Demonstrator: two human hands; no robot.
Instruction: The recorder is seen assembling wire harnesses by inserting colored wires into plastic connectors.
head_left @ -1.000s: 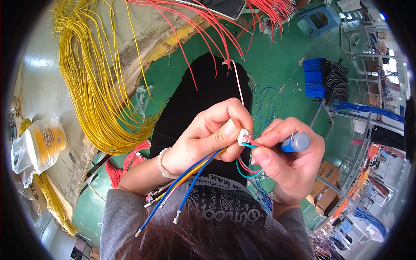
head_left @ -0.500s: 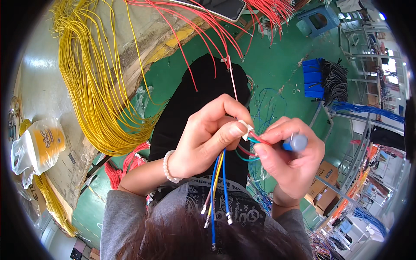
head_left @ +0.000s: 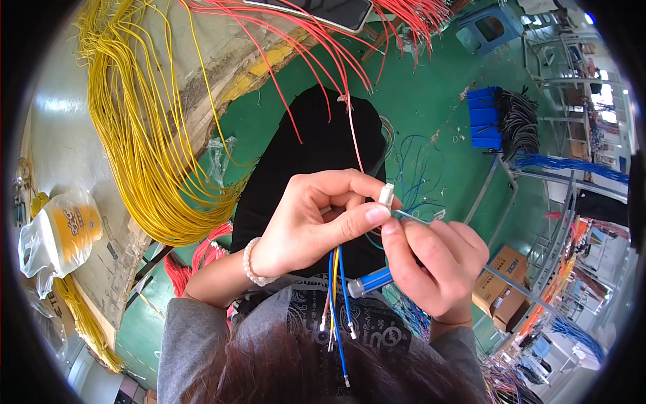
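My left hand point(head_left: 330, 212), a beaded bracelet on its wrist, pinches a small white plastic connector point(head_left: 386, 194) between thumb and forefinger. Blue, yellow and brown wires point(head_left: 338, 283) hang below this hand, metal crimp terminals on their ends. Close by, my right hand point(head_left: 437, 262) is closed, its thumb and fingertips on a thin teal wire point(head_left: 410, 216) beside the connector. A metal terminal point(head_left: 439, 215) shows just above those fingers. The same hand also holds a blue-and-grey handled tool point(head_left: 370, 281), its blunt end pointing left; the working end is hidden.
A worn table point(head_left: 195, 87) at the left carries a large bundle of yellow wires point(head_left: 145, 168). Red wires point(head_left: 323, 40) and a phone point(head_left: 343, 12) lie at its far edge. A blue bin point(head_left: 484, 118) with black cables, metal racks and a cardboard box point(head_left: 501, 286) stand right.
The connector now stands more upright in my left hand. My right hand has turned and lowered, swinging the tool's blunt end leftward. The red wire at its fingertips no longer shows.
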